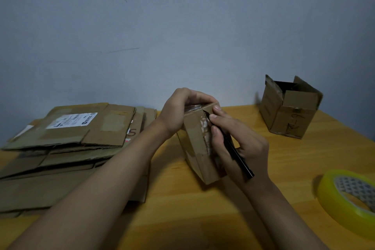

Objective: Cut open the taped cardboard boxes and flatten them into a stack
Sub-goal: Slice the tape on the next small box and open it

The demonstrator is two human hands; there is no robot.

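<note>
I am gripping the box [199,144] at its top with my left hand [180,111], fingers curled over the far edge; it is standing tilted on the table [192,209], mid-frame. My right hand [241,144] is pinching a black cutter [233,148], tip at the box's upper corner. The flattened stack [67,144] is lying left; an open box [288,107] and tape roll [349,199] are sitting right.

Tape roll [351,199], yellowish clear, lay on its side at the table's right edge, partly cut off by the frame, patterned inner core showing. Table [203,209] was yellow-orange wood with visible grain, pushed up against the wall. Wall [182,26] was plain grey-blue, marked with dark scuffs and pen-like scratches: a cluster near top centre, a long thin line mid-left, a faint angled mark upper left.
</note>
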